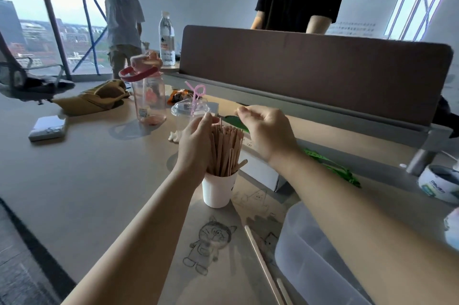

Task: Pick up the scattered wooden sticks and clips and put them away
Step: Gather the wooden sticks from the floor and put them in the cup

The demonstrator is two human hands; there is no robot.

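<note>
Nearest: two loose wooden sticks (263,267) flat on the table beside a translucent tub (310,255). Mid: white paper cup (218,190) holding an upright bundle of wooden sticks (224,153); left hand (196,145) curled against the bundle's left side, right hand (265,130) just right of it, loosely curled, holding nothing. Beyond: clear lidded cup (183,116).

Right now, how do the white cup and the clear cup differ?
The white cup is opaque and lidless; the clear cup is see-through with a domed lid. The white cup is packed with sticks; the clear cup has a pink curly straw through its lid. The white cup stands nearer the camera, the clear cup farther back. Both stand upright on the table.
</note>
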